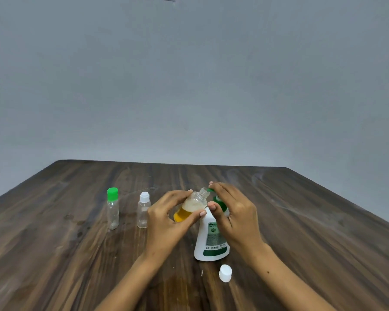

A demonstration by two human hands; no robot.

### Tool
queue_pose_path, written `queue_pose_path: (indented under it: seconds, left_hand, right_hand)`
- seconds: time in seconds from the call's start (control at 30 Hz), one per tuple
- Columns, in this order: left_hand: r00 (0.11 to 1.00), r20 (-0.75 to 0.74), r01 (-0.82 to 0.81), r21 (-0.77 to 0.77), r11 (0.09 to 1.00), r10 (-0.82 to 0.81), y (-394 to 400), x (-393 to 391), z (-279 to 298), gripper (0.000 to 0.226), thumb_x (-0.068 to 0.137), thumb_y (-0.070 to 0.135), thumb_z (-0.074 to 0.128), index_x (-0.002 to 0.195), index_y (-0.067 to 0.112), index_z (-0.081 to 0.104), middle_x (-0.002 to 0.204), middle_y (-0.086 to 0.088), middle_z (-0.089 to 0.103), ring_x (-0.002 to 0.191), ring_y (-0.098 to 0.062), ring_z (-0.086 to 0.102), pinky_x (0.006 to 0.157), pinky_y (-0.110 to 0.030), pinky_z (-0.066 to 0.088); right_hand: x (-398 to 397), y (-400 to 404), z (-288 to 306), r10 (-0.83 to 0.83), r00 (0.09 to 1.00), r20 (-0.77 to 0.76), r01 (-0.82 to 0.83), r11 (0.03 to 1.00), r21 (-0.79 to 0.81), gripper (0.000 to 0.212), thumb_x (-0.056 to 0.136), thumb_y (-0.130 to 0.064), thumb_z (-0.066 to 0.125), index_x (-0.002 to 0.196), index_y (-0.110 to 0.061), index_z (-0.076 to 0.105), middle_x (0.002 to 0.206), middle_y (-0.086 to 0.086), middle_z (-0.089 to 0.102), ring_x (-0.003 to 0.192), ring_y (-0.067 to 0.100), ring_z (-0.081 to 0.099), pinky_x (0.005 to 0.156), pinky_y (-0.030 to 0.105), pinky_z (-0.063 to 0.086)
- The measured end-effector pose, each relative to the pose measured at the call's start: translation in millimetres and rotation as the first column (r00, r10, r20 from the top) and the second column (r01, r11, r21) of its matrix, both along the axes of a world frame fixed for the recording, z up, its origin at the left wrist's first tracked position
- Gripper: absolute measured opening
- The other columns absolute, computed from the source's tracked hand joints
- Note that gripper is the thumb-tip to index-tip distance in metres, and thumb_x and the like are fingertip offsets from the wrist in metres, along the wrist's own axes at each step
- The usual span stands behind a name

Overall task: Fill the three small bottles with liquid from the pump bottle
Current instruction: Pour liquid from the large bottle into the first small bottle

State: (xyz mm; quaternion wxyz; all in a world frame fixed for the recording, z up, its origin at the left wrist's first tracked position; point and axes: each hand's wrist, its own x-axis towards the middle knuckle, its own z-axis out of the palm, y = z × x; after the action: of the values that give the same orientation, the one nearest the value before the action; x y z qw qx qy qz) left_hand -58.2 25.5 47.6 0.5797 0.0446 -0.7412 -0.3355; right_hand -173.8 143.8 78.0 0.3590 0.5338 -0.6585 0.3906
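Head view: we look down over a dark wooden table (76, 265) toward a grey wall (189, 86).
Nearest: we see a loose white cap (225, 273) lying on the table just in front of the pump bottle.
Pump bottle (211, 241): white with a green label, upright at centre.
Right hand (234, 215): we press its fingers down on the green pump head (218, 202).
Left hand (166, 217): we grip the uncapped small bottle (192, 207), tilted, its mouth at the nozzle, partly filled with amber liquid.
Farther left: we see a white-capped bottle (143, 209) and a green-capped bottle (112, 208), both upright, near each other.
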Motion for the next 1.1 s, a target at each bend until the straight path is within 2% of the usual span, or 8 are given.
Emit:
queue_pose_path:
  seconds: [0.07,0.27,0.43,0.53,0.63,0.83,0.97,1.1]
  left_hand:
    - [1.0,-0.003,-0.004,-0.013,1.0,0.004,0.0,-0.1,0.0,0.045,0.068,0.036,0.083,0.107,0.015,0.072,0.102,0.006,0.071,0.098,-0.001,0.066,0.081,-0.011,0.052]
    - [1.0,-0.003,-0.021,-0.025,0.999,0.021,-1.6,-1.4,-1.5,0.045,0.066,0.032,0.086,0.104,0.011,0.074,0.101,0.007,0.071,0.098,0.0,0.066,0.08,-0.009,0.051]
    - [1.0,0.008,-0.02,-0.029,0.999,0.02,-3.1,-2.2,-2.6,0.047,0.067,0.033,0.085,0.108,0.013,0.073,0.104,0.006,0.071,0.101,-0.001,0.065,0.08,-0.009,0.052]
    - [1.0,0.01,-0.025,-0.034,0.999,0.025,-3.2,-2.0,-2.6,0.046,0.066,0.031,0.086,0.106,0.012,0.074,0.102,0.005,0.071,0.099,-0.002,0.066,0.08,-0.01,0.052]
    - [0.999,0.008,-0.031,-0.031,0.999,0.032,-2.9,-2.2,-2.4,0.045,0.066,0.029,0.088,0.105,0.01,0.075,0.101,0.005,0.072,0.097,-0.002,0.067,0.08,-0.011,0.052]
    - [1.0,0.005,-0.017,-0.024,1.0,0.017,-2.6,-1.3,-2.0,0.048,0.068,0.037,0.083,0.107,0.013,0.073,0.103,0.005,0.071,0.099,-0.002,0.066,0.08,-0.01,0.052]
    - [1.0,0.007,-0.021,-0.022,1.0,0.021,-2.9,-1.8,-2.4,0.046,0.066,0.032,0.086,0.106,0.012,0.074,0.102,0.006,0.072,0.098,-0.002,0.066,0.08,-0.011,0.052]
    - [1.0,0.006,-0.013,-0.021,1.0,0.013,-3.9,-2.1,-3.1,0.048,0.067,0.036,0.085,0.107,0.012,0.074,0.104,0.006,0.072,0.099,-0.002,0.066,0.08,-0.012,0.053]
  right_hand:
    - [0.7,0.2,-2.7,0.015,0.999,0.029,-0.015,1.0,0.004,0.073,0.095,-0.065,0.025,0.111,-0.009,0.069,0.11,0.001,0.068,0.098,0.013,0.064,0.078,0.015,0.044]
    - [-5.9,2.9,9.5,0.017,0.999,-0.035,-0.016,1.0,0.02,0.074,0.096,-0.064,0.022,0.11,-0.01,0.07,0.11,0.002,0.069,0.102,0.016,0.063,0.085,0.023,0.046]
    - [-2.7,2.5,-1.0,0.025,1.0,-0.005,-0.025,1.0,0.015,0.072,0.096,-0.064,0.024,0.111,-0.01,0.069,0.109,0.001,0.069,0.098,0.013,0.064,0.08,0.016,0.046]
    - [-6.2,4.7,4.4,0.044,0.999,-0.022,-0.043,0.999,0.031,0.071,0.096,-0.063,0.025,0.112,-0.01,0.069,0.112,0.001,0.068,0.102,0.014,0.064,0.082,0.023,0.05]
    - [-8.1,3.2,10.2,0.04,0.997,-0.06,-0.038,0.999,0.033,0.071,0.096,-0.063,0.025,0.11,-0.01,0.069,0.113,0.002,0.068,0.104,0.015,0.063,0.087,0.024,0.046]
    - [-5.6,1.0,-3.5,0.039,0.999,0.001,-0.039,0.999,0.012,0.071,0.096,-0.064,0.027,0.114,-0.009,0.068,0.116,0.002,0.067,0.107,0.014,0.062,0.085,0.026,0.051]
    - [-11.0,2.8,8.2,0.019,0.994,-0.104,-0.014,0.999,0.049,0.073,0.096,-0.064,0.024,0.114,-0.009,0.068,0.12,0.004,0.065,0.116,0.014,0.055,0.097,0.032,0.042]
    - [-11.3,5.4,4.9,0.01,0.994,-0.111,-0.004,0.999,0.052,0.073,0.096,-0.063,0.024,0.114,-0.008,0.069,0.119,0.005,0.066,0.113,0.017,0.059,0.096,0.034,0.044]
